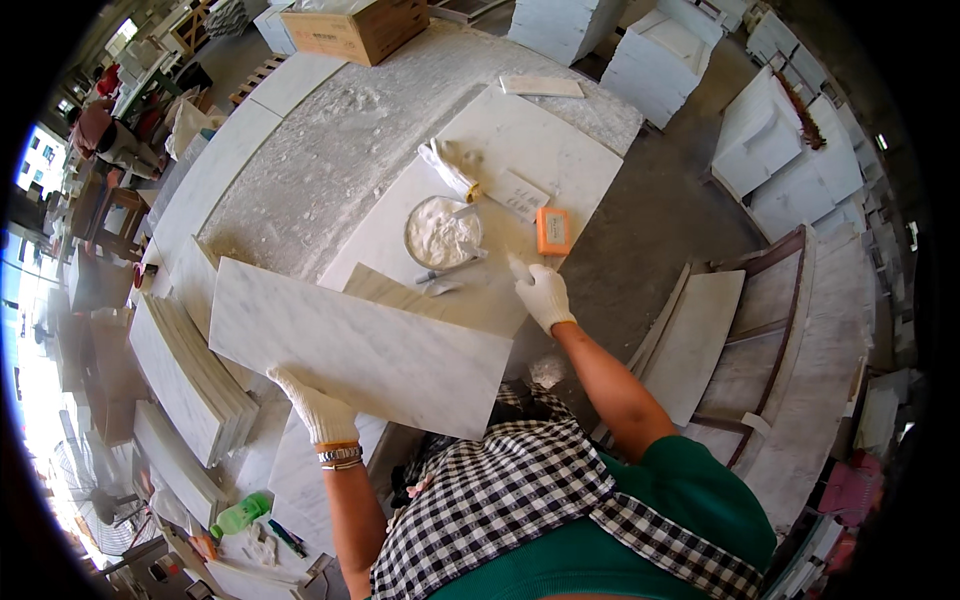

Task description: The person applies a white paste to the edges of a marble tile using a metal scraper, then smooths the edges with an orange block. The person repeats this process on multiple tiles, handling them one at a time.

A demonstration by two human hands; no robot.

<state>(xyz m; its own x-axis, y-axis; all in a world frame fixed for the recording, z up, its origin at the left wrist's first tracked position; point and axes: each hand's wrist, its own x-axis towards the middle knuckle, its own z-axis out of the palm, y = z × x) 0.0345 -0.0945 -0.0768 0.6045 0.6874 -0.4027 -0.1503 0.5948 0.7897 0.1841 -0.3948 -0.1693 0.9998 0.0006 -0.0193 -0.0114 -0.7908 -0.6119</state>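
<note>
A pale grey-veined marble slab (360,340) lies tilted across the near part of the work table. My left hand (318,405), in a white knit glove, grips its near long edge; some fingers are hidden beneath. To the right of the slab, my gloved right hand (545,298) is closed, with a small pale, pointed thing (520,268) at its fingertips that I cannot make out. A round bowl of white paste (440,232) stands beyond the slab. Right of it are an orange box (553,231) and a flat white piece with writing (522,194).
A crumpled white glove (448,168) lies beyond the bowl. Stacked slabs (185,370) lean at the left, near a green bottle (240,514). A cardboard box (355,28) sits on the far edge. More slabs (705,330) rest against a rack at the right. Another person (110,135) bends far left.
</note>
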